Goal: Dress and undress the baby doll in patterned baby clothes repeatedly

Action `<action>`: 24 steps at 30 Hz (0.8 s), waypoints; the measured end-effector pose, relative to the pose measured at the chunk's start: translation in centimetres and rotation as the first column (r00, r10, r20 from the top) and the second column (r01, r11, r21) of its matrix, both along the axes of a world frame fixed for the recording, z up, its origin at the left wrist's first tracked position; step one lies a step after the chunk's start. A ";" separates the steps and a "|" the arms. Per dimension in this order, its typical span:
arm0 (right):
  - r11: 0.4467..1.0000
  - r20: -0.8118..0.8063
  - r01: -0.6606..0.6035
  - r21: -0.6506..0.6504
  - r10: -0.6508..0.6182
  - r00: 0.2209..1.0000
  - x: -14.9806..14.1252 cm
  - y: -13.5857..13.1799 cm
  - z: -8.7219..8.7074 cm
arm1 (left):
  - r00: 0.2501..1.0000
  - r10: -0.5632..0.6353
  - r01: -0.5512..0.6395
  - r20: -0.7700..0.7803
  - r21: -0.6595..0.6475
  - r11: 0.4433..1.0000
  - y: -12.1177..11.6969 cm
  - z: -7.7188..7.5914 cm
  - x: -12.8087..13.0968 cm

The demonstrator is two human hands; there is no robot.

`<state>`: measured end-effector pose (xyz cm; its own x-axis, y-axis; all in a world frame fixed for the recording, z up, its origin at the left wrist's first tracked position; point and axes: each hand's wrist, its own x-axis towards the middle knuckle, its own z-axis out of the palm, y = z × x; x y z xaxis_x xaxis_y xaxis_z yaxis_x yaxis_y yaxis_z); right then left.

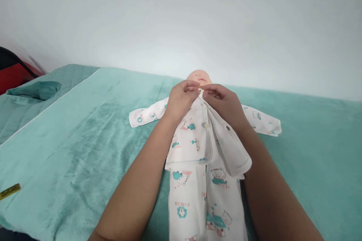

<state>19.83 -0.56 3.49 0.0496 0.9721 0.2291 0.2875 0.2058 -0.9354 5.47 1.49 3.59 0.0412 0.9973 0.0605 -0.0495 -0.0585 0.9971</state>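
Teal and pink cartoons dot the white jacket (192, 135); the bedcover (93, 147) is teal.

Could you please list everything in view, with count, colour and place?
Doll: 1, pinkish, centre, mostly hidden by clothes
Jacket: 1, patterned white, on the doll
Trousers: 1 pair, patterned white, below the jacket
Cover: 1, teal, beneath the doll
Cloth: 1, teal, bunched at left
Unclear object: 1, red and black, left edge
Strip: 1, yellow and dark, lower left
Wall: 1, whitish, behind
Left hand, right hand: 2, bare, at the jacket's collar
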 end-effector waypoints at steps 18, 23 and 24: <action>0.987 0.356 0.159 0.007 -0.151 0.922 -0.2 -3.6 2.2 | 0.979 0.066 -0.031 -0.195 0.176 0.984 -3.5 -0.9 -1.6; 0.972 0.524 0.181 -0.148 -0.078 0.848 -0.3 -6.1 2.5 | 0.952 -0.037 0.115 -0.303 0.244 0.963 -4.6 -1.0 -2.1; 0.970 0.509 0.184 -0.159 -0.079 0.857 -0.3 -6.4 2.4 | 0.942 -0.045 0.136 -0.333 0.257 0.957 -4.6 -0.9 -2.2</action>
<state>19.55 -6.91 5.85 0.1109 0.9917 0.0643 0.7342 -0.0381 -0.6779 3.32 -3.10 2.64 0.1935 0.9350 0.2972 0.2514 -0.3400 0.9062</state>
